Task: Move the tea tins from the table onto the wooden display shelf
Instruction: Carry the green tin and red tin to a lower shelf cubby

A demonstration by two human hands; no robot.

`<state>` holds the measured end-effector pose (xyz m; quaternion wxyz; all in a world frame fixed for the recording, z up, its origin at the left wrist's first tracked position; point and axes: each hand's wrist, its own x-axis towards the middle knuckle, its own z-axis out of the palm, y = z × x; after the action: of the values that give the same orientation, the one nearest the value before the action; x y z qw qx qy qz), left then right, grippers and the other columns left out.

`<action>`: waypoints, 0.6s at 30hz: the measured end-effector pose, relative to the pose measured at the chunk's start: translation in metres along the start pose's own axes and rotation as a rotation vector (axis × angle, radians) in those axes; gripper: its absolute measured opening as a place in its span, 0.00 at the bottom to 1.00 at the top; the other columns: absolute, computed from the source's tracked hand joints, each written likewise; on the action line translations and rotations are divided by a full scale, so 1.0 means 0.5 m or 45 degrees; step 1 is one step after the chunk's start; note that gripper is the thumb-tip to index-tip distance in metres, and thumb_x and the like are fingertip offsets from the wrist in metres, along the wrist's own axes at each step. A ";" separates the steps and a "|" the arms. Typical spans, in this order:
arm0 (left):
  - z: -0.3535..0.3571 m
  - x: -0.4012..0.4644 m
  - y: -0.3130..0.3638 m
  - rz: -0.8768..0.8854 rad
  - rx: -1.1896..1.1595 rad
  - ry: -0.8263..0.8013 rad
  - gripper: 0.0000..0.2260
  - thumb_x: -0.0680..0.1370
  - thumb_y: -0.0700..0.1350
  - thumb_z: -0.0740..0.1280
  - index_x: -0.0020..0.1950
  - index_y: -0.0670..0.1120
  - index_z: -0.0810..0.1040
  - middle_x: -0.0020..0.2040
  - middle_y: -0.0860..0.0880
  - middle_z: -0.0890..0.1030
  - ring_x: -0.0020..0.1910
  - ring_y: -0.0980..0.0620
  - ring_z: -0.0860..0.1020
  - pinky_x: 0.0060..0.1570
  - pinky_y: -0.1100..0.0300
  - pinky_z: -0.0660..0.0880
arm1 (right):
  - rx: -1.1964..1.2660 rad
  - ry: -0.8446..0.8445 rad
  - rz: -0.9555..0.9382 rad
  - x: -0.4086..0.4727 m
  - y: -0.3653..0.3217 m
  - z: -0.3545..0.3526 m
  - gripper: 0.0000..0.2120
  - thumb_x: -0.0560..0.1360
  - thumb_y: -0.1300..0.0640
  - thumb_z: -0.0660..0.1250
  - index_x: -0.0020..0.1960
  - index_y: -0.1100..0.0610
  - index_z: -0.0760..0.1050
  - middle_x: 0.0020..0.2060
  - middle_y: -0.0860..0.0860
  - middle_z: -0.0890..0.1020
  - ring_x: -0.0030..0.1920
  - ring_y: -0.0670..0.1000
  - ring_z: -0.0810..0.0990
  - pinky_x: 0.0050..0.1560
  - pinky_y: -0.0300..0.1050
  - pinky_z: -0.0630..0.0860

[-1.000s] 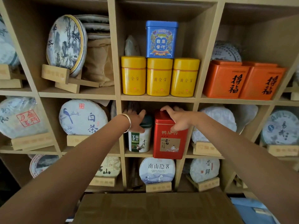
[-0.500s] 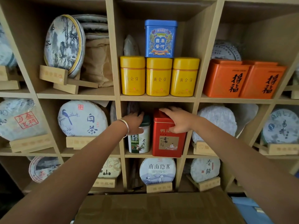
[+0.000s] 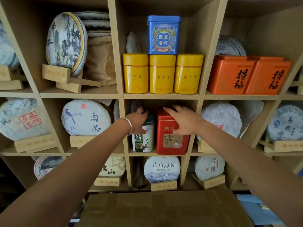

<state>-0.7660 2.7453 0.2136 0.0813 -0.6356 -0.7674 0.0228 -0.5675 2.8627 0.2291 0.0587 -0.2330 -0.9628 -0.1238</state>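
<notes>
A red tea tin and a smaller white tin with a green lid stand side by side in the middle cubby of the wooden display shelf. My right hand grips the red tin's top and front. My left hand, with a silver bracelet at the wrist, is closed around the green lid. In the cubby above sit three yellow tins with a blue tin stacked on them.
Two orange tins fill the cubby at upper right. Wrapped round tea cakes on wooden stands occupy the other cubbies. A brown cardboard box lies below, in front of the shelf.
Both tins have slid deeper into the cubby and now stand on its floor. The red tin has settled upright. My hands have stayed on the tins' tops.
</notes>
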 end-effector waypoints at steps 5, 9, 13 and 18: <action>-0.006 0.011 -0.006 0.019 0.018 -0.023 0.41 0.71 0.55 0.73 0.76 0.41 0.57 0.68 0.37 0.65 0.62 0.38 0.73 0.60 0.51 0.73 | 0.143 -0.056 0.003 0.001 0.014 -0.001 0.49 0.68 0.45 0.72 0.78 0.46 0.46 0.75 0.60 0.60 0.72 0.62 0.62 0.70 0.51 0.62; -0.008 0.020 -0.009 0.024 0.018 -0.061 0.38 0.71 0.55 0.73 0.73 0.40 0.61 0.67 0.37 0.67 0.61 0.39 0.73 0.61 0.50 0.73 | 0.112 -0.022 0.037 0.011 0.006 0.007 0.49 0.67 0.44 0.73 0.78 0.46 0.46 0.74 0.60 0.61 0.72 0.62 0.63 0.70 0.52 0.62; -0.005 0.023 -0.012 0.036 -0.009 -0.050 0.37 0.70 0.55 0.73 0.72 0.40 0.64 0.66 0.37 0.68 0.61 0.39 0.73 0.60 0.50 0.73 | 0.098 0.014 0.041 0.014 0.002 0.016 0.49 0.67 0.43 0.73 0.78 0.46 0.47 0.74 0.60 0.61 0.72 0.62 0.63 0.71 0.53 0.61; -0.006 0.023 -0.011 0.048 -0.083 -0.026 0.37 0.70 0.54 0.74 0.72 0.41 0.64 0.66 0.37 0.67 0.62 0.39 0.72 0.62 0.51 0.71 | 0.100 0.034 0.042 0.011 0.004 0.020 0.50 0.66 0.42 0.73 0.78 0.45 0.46 0.74 0.60 0.61 0.73 0.62 0.62 0.72 0.54 0.61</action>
<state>-0.7727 2.7551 0.2185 0.0521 -0.6521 -0.7563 0.0058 -0.5721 2.8693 0.2210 0.0825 -0.2446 -0.9621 -0.0878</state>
